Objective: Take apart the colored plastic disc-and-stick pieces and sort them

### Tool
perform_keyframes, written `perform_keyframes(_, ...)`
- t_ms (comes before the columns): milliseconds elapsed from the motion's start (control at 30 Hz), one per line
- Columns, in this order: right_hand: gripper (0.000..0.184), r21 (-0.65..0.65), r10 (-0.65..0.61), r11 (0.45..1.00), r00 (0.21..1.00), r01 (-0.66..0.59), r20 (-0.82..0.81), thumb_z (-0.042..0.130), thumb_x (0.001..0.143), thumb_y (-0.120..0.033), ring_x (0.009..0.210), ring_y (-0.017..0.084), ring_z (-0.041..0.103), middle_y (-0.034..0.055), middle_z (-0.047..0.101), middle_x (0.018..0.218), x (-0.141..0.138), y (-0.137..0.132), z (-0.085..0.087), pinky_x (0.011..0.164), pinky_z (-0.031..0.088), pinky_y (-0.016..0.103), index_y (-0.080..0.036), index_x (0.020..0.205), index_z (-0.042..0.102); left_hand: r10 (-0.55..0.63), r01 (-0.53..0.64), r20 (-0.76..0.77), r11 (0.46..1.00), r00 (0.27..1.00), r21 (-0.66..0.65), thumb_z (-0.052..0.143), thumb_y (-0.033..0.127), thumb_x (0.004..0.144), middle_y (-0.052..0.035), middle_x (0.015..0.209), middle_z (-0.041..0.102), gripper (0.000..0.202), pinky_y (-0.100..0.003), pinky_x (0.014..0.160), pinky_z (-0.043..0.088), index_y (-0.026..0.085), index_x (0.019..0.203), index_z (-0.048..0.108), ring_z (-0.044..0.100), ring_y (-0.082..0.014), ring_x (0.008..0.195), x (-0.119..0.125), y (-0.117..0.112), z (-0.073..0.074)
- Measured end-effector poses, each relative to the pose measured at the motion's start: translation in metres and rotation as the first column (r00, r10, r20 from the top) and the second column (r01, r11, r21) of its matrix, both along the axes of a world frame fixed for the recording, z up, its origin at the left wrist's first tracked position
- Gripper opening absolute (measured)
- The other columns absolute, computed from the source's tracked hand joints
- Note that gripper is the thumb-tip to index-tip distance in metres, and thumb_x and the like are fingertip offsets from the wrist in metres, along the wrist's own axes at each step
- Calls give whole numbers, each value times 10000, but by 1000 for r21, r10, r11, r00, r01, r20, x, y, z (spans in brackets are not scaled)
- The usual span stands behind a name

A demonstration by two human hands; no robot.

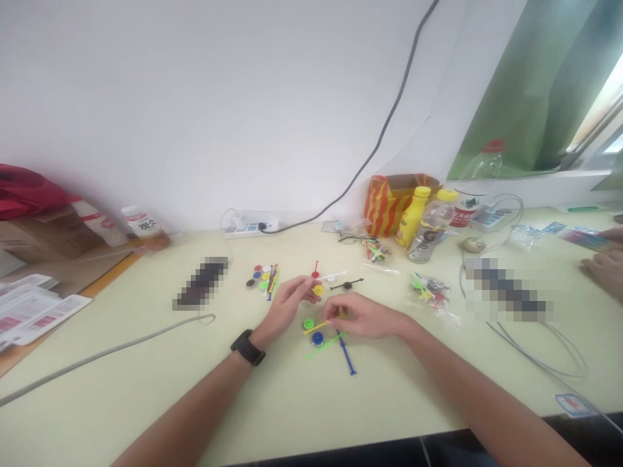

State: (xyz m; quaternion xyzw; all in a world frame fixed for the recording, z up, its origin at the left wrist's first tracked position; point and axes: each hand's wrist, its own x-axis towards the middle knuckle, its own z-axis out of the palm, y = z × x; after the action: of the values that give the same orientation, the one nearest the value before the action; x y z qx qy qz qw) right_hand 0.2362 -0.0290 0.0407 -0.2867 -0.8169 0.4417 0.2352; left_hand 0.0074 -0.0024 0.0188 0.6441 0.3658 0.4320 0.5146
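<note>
My left hand [287, 305], with a black watch on its wrist, pinches at a small yellow plastic wheel [318, 290] on the pale green table [146, 389]. My right hand [363, 316] is closed on one end of a yellow plastic stick [316, 326]. Between and below the hands lie a green wheel [308, 322], a blue wheel [317, 338], a light green stick [324, 346] and a blue stick [347, 355]. A red pin [315, 270], a white stick [331, 277] and a black stick with a wheel [347, 284] lie just beyond.
A heap of coloured wheels and sticks [263, 277] lies left of the hands. Bags of parts [431, 290], bottles [421, 224], an orange bag [389, 201], a power strip [248, 224] and cables [97, 355] stand around. Another person's hand [603, 269] rests at the right edge.
</note>
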Motion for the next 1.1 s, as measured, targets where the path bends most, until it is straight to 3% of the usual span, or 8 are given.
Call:
perform_keyframes(200,226,-13,-189,982,977,189,-98,491,1034,-394,867,171,580,34,656,986,-4,4,-5,742,458,283,-213,1018,626,-36,52,148,993,988,-103,453,576,1022,-143,1043,760,546,-387,889,569,122,1104,745,730,-252,923,-2,6,-7)
perform_keyframes(300,284,-26,-264,964,946,264,-186,438,1054,-443,812,162,542,21,606,917,-6,7,-12,742,446,289,-218,1116,599,-57,77,167,990,984,-116,405,651,1007,-152,1102,758,630,-423,912,570,132,1094,751,741,-272,932,-2,8,-9)
perform_keyframes(433,307,-76,-268,963,930,257,-253,429,1059,-446,788,158,540,2,570,865,-8,7,-17,729,437,287,-227,1258,513,-71,80,130,995,989,-67,457,603,1012,-145,1121,750,551,-436,930,568,143,1114,743,750,-273,936,0,3,-3)
perform_keyframes(633,270,-49,-308,951,922,305,-236,459,1041,-408,836,174,583,15,620,897,-11,6,-22,761,459,303,-236,1244,509,-56,56,-13,998,998,11,766,405,880,-105,1093,763,327,-401,933,594,176,1110,721,741,-259,1005,6,-9,9)
perform_keyframes(800,261,-21,-344,937,907,349,-245,464,1034,-373,729,158,548,2,620,868,-13,7,-25,687,437,283,-238,1254,505,-40,39,18,999,999,9,792,363,860,-106,1075,760,289,-430,965,596,159,1046,704,752,-265,1009,9,-8,4)
perform_keyframes(1100,269,144,-328,929,939,340,-99,456,1031,-287,720,157,557,-4,648,867,-9,3,-18,680,392,268,-259,1281,554,-24,32,-68,993,997,116,760,371,883,-108,1104,762,283,-441,974,598,169,1076,709,733,-256,1040,9,-8,3)
